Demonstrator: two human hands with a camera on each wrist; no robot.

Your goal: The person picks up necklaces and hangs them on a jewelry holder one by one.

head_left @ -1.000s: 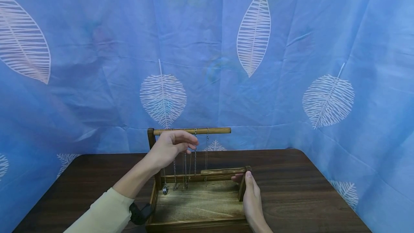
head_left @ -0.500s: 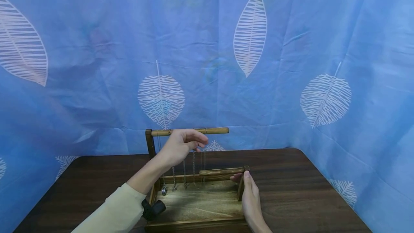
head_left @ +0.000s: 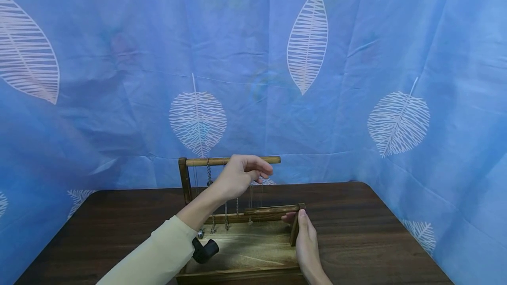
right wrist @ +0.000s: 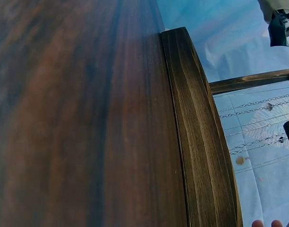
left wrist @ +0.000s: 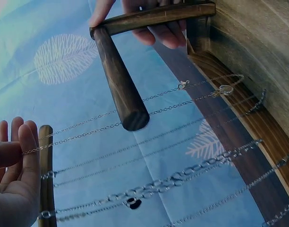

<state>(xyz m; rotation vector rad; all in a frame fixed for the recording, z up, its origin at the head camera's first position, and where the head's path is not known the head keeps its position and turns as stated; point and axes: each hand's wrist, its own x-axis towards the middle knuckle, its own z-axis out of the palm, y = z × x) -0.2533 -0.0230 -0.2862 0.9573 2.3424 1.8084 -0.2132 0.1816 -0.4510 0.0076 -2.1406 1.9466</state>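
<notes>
A wooden necklace stand [head_left: 253, 254] has a tall upper bar [head_left: 275, 160] at the left and a lower bar [head_left: 271, 210] at the right. My left hand [head_left: 239, 177] is in front of the upper bar's right part, pinching a thin chain necklace [left wrist: 88, 135] between thumb and finger. That necklace runs behind the lower bar in the left wrist view and bears a small round pendant [left wrist: 225, 90]. Several other silver chains [left wrist: 158, 184] hang from the upper bar, partly hidden by my left arm. My right hand [head_left: 309, 245] grips the short post [head_left: 295, 230] of the lower bar.
The stand's tray base sits near the front of a dark wooden table [head_left: 364, 232]. Behind it hangs a blue curtain [head_left: 253, 56] with white leaf prints. A black wrist camera [head_left: 206, 250] on my left sleeve overlaps the tray.
My left hand has moved right along the upper bar, and a thin chain now shows below its fingers further right. My right hand has stayed on the post.
</notes>
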